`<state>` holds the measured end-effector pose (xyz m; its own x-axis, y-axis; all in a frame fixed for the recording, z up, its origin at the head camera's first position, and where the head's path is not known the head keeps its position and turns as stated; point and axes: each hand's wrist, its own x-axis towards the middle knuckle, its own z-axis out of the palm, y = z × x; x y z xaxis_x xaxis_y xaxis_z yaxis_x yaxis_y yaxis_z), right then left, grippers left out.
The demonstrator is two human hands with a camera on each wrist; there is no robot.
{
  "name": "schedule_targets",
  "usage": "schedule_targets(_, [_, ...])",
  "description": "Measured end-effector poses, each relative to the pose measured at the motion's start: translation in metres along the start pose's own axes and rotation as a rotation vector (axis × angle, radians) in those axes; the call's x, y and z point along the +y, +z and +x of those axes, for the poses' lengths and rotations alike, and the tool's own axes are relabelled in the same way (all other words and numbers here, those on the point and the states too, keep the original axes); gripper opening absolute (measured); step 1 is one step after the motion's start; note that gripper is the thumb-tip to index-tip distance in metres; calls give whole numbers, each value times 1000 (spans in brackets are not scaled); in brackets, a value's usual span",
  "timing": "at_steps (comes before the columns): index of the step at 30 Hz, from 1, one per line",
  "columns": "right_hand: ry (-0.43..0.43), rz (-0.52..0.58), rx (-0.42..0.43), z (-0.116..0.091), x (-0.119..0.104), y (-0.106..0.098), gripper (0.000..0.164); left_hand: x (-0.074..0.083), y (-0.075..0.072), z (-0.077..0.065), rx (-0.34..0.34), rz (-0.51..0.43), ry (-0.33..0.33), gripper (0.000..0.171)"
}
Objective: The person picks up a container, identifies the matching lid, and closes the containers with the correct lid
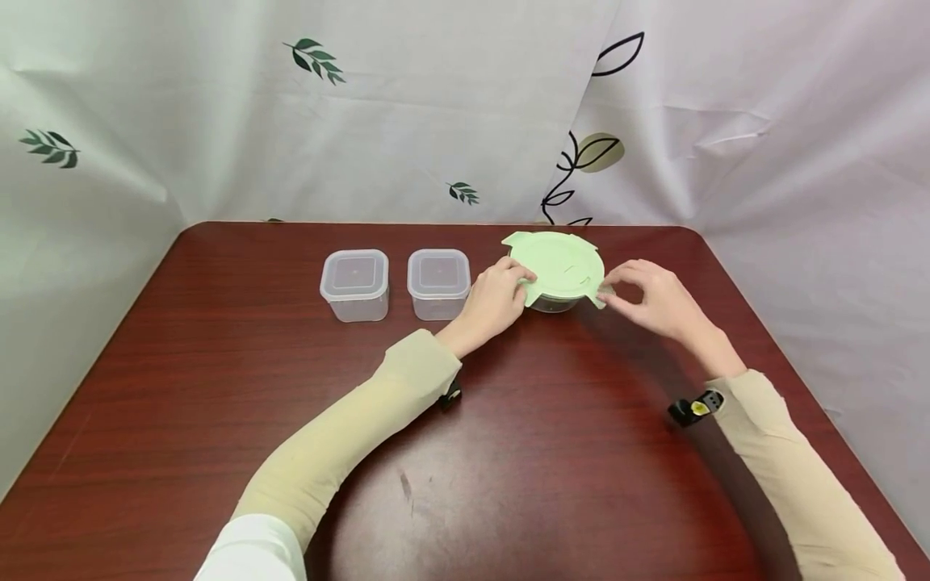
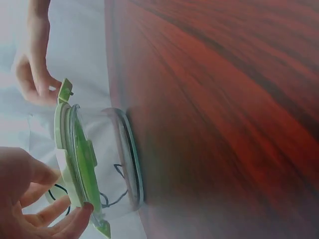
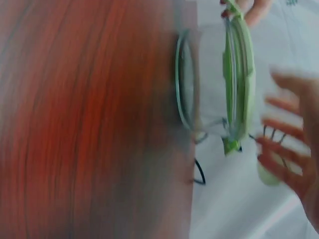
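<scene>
A round clear bowl (image 1: 554, 306) stands near the table's back edge, with a light-green lid (image 1: 555, 265) on top. The lid's edge tabs stick outward; one tab (image 2: 65, 91) shows raised in the left wrist view. My left hand (image 1: 498, 297) grips the lid's near-left edge, with fingertips above and below the rim. At the lid's right side is my right hand (image 1: 651, 300), thumb and fingers parted, close to a tab. In the right wrist view its blurred fingers (image 3: 281, 149) are spread, with a gap between them and the lid.
Two square translucent lidded containers, the left one (image 1: 354, 284) and the right one (image 1: 439, 282), stand left of the bowl. The right one is just beside my left hand. The dark red wooden table (image 1: 508, 476) meets a white leaf-patterned curtain (image 1: 378, 129) behind.
</scene>
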<state>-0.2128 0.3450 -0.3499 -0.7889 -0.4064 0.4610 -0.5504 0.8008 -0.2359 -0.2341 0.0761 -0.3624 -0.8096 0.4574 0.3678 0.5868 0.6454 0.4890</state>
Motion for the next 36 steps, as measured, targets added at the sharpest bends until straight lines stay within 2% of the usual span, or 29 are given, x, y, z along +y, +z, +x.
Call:
schedule_targets(2, [149, 21, -3, 6, -3, 3, 21, 0, 1, 1, -2, 1, -9, 23])
schedule_targets(6, [432, 117, -42, 16, -7, 12, 46, 1, 3, 3, -6, 23, -30, 23])
schedule_targets(8, [536, 161, -85, 20, -8, 16, 55, 1, 4, 4, -9, 32, -55, 26])
schedule_targets(11, [615, 195, -144, 26, -7, 20, 60, 2, 5, 8, -37, 18, -125, 36])
schedule_targets(16, [666, 238, -170, 35, -6, 24, 51, 0, 11, 20, -74, -59, -274, 53])
schedule_targets(20, [687, 245, -171, 39, -7, 27, 47, -4, 15, 26, -87, -123, -338, 57])
schedule_targets(22, [694, 242, -165, 39, -7, 28, 47, -5, 16, 29, -100, -138, -354, 58])
schedule_targets(23, [695, 239, -159, 40, -8, 29, 47, -10, 22, 31, -89, -131, -346, 60])
schedule_targets(28, [709, 235, -132, 42, -7, 33, 47, -11, 23, 34, -93, -135, -355, 59])
schedule_targets(30, [716, 237, -121, 43, -6, 35, 46, -6, 17, 33, -108, -147, -360, 57])
schedule_targets(36, [727, 218, -103, 45, -10, 39, 46, -2, 17, 32, -116, -122, -334, 58])
